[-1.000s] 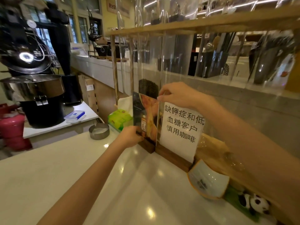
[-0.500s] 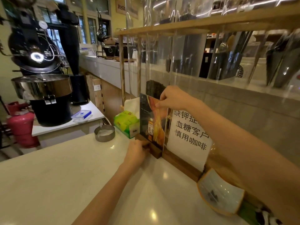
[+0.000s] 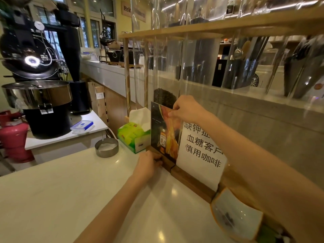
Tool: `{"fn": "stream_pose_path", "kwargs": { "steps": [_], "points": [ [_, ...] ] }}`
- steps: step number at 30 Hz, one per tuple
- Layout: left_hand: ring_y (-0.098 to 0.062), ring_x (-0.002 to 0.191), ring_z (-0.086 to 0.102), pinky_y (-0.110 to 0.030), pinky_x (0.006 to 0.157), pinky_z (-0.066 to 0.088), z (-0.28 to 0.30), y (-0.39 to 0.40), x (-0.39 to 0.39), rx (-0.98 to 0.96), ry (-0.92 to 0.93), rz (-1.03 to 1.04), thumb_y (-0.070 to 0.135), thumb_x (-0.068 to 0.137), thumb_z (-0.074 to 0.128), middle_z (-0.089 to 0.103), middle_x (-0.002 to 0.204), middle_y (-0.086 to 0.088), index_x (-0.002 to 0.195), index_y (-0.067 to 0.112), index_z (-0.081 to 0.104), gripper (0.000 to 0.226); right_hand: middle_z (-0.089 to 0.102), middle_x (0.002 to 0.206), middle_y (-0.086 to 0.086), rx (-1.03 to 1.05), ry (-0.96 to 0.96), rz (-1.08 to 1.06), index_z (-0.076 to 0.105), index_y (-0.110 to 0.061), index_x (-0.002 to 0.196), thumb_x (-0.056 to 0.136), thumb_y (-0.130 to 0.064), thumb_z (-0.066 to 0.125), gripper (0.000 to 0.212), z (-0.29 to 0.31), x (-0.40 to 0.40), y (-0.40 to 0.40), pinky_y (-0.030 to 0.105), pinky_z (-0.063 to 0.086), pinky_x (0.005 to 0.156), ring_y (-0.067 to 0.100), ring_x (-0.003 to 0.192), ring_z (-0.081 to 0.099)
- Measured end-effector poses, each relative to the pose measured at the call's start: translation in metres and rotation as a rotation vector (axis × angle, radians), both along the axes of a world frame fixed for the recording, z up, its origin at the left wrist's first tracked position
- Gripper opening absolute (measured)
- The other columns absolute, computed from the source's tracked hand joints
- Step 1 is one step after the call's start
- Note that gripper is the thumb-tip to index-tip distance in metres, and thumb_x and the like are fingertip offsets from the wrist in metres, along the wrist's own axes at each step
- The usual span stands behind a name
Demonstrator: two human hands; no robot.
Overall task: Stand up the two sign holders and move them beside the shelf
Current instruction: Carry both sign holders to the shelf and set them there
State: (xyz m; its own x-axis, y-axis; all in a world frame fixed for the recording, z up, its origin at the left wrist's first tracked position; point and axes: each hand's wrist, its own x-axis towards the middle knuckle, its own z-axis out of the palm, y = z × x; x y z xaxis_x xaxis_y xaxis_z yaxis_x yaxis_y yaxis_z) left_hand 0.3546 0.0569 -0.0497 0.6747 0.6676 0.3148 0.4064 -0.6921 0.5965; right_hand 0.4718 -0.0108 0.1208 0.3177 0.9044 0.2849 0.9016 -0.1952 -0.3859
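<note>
Two sign holders stand upright side by side on the white counter [image 3: 61,199], close against the wooden shelf [image 3: 219,27] with its clear tubes. The left sign holder [image 3: 162,137] shows a dark bottle picture in a clear panel on a wooden base. The right sign holder [image 3: 201,155] carries white paper with black characters on a longer wooden base. My left hand [image 3: 148,163] grips the picture sign's wooden base at its left end. My right hand [image 3: 185,109] pinches the top edge of that same clear panel.
A green tissue box [image 3: 133,137] sits just left of the signs, with a round metal tin [image 3: 106,147] beside it. A white dish [image 3: 235,218] lies at the right. A black coffee roaster [image 3: 35,76] and a red gas cylinder [image 3: 14,137] stand beyond the counter's left edge.
My right hand has slid left from the white paper sign's top to the picture sign's top. My left hand stays on that base. The view has shifted a little.
</note>
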Motion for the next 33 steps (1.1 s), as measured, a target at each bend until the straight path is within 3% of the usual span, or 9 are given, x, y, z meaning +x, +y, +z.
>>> {"fn": "stream_pose_path", "kwargs": {
  "steps": [5,9,12,18,22,25,28,30,33],
  "points": [
    [-0.018,0.074,0.053,-0.019,0.056,0.028,-0.003,0.000,0.006,0.026,-0.018,-0.036,0.011,0.081,0.056,0.068,0.083,-0.011,0.084,0.007,0.069,0.015,0.049,0.059,-0.003,0.040,0.012,-0.018,0.065,-0.001,0.086,0.083,-0.019,0.061,0.018,-0.003,0.001,0.000,0.017,0.030,0.045,0.007,0.051,0.046],
    [-0.014,0.067,0.048,-0.006,0.055,0.034,-0.003,-0.002,0.008,0.036,-0.062,-0.061,0.007,0.079,0.055,0.055,0.071,-0.001,0.075,0.007,0.069,0.014,0.049,0.058,-0.003,0.048,0.011,-0.027,0.066,-0.002,0.086,0.084,-0.018,0.061,0.017,-0.003,0.001,0.001,0.015,0.031,0.045,0.006,0.051,0.047],
    [-0.011,0.064,0.044,-0.004,0.055,0.032,-0.003,-0.002,0.007,0.056,-0.052,-0.070,0.007,0.078,0.056,0.052,0.070,0.000,0.074,0.007,0.068,0.013,0.050,0.059,-0.003,0.063,0.025,-0.035,0.065,-0.002,0.090,0.084,-0.017,0.060,0.016,-0.005,0.001,0.000,0.015,0.031,0.045,0.006,0.051,0.047],
    [-0.017,0.073,0.045,-0.019,0.061,0.030,-0.005,-0.009,0.010,-0.045,-0.052,-0.023,0.012,0.085,0.051,0.050,0.076,-0.002,0.079,0.006,0.066,0.017,0.054,0.063,0.001,-0.025,-0.049,-0.006,0.063,-0.001,0.086,0.086,-0.024,0.057,0.024,0.004,0.001,-0.010,0.020,0.035,0.046,0.011,0.054,0.050],
    [-0.019,0.075,0.043,-0.023,0.059,0.024,-0.007,-0.013,0.012,-0.051,0.013,-0.012,0.016,0.086,0.048,0.041,0.074,0.002,0.076,0.006,0.064,0.022,0.064,0.080,0.005,-0.086,-0.069,0.041,0.067,-0.004,0.090,0.081,-0.029,0.063,0.027,0.013,0.010,-0.030,0.019,0.041,0.053,0.011,0.067,0.057],
    [-0.020,0.088,0.051,-0.022,0.071,0.035,-0.006,-0.025,0.013,-0.044,0.030,-0.065,0.016,0.085,0.051,0.054,0.094,-0.003,0.088,0.011,0.070,0.020,0.064,0.079,-0.003,-0.084,-0.031,0.049,0.067,-0.010,0.092,0.077,-0.028,0.067,0.024,0.014,0.016,-0.057,0.015,0.041,0.055,0.004,0.069,0.059],
    [-0.022,0.110,0.052,-0.028,0.089,0.040,-0.007,-0.039,0.013,0.009,0.039,-0.102,0.015,0.084,0.052,0.059,0.120,-0.006,0.101,0.013,0.067,0.023,0.062,0.062,-0.014,-0.085,-0.003,0.020,0.068,-0.017,0.084,0.074,-0.031,0.069,0.018,0.008,0.017,-0.080,0.010,0.044,0.044,-0.004,0.052,0.060],
    [-0.021,0.111,0.053,-0.031,0.092,0.042,-0.008,-0.047,0.013,0.038,0.060,-0.101,0.016,0.086,0.050,0.059,0.122,-0.005,0.105,0.013,0.065,0.025,0.061,0.059,-0.014,-0.056,-0.005,0.005,0.069,-0.015,0.084,0.074,-0.027,0.070,0.016,0.002,0.017,-0.086,0.005,0.041,0.037,-0.008,0.045,0.058],
    [-0.021,0.112,0.052,-0.031,0.093,0.043,-0.008,-0.054,0.014,0.067,0.087,-0.123,0.016,0.087,0.047,0.059,0.122,-0.004,0.108,0.014,0.064,0.026,0.067,0.067,-0.002,0.008,-0.017,-0.019,0.071,-0.010,0.088,0.074,-0.022,0.071,0.019,-0.003,0.016,-0.090,0.005,0.043,0.039,-0.004,0.050,0.058]
  ]
}}
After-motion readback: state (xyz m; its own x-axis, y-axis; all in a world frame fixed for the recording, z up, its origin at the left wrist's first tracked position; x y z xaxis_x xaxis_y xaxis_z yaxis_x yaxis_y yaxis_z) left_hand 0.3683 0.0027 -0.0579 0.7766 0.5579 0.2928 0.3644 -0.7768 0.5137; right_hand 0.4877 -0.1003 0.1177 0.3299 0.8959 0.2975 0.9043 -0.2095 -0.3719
